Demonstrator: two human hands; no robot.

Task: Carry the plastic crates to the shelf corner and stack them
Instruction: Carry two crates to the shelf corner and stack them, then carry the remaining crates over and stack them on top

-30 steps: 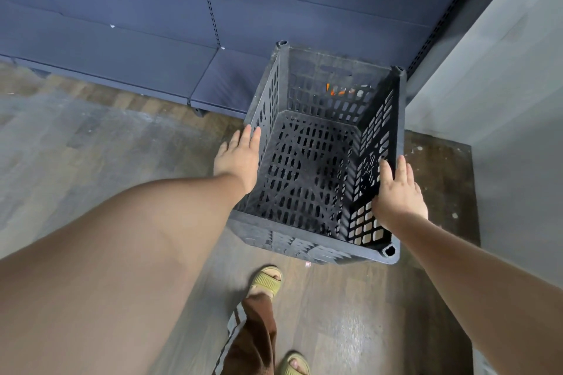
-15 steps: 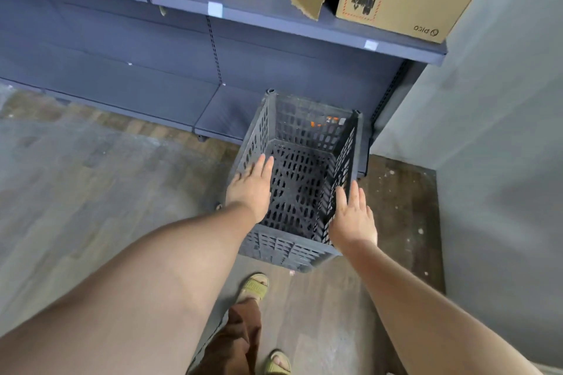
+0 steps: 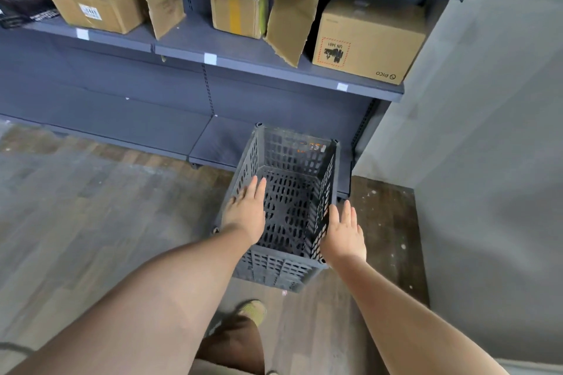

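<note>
A dark grey perforated plastic crate [image 3: 289,210] stands upright on the wooden floor, in the corner where the shelf unit meets the grey wall. It is empty, and something orange shows through its far wall. My left hand [image 3: 245,213] hovers with straight fingers over the crate's left rim. My right hand [image 3: 345,236] is held flat, fingers straight, just outside the crate's right wall. Neither hand grips anything. Whether either hand touches the crate is unclear.
The blue-grey shelf unit [image 3: 274,70] runs along the back, with several cardboard boxes [image 3: 365,39] on its middle shelf and a low base shelf [image 3: 219,143] behind the crate. A grey wall [image 3: 487,161] closes the right side. My sandalled foot [image 3: 253,309] is below the crate.
My hands came off the crate's sides and lifted back with straight fingers. The view rose and pulled away, so the crate looks smaller and the shelf boxes came into sight.
</note>
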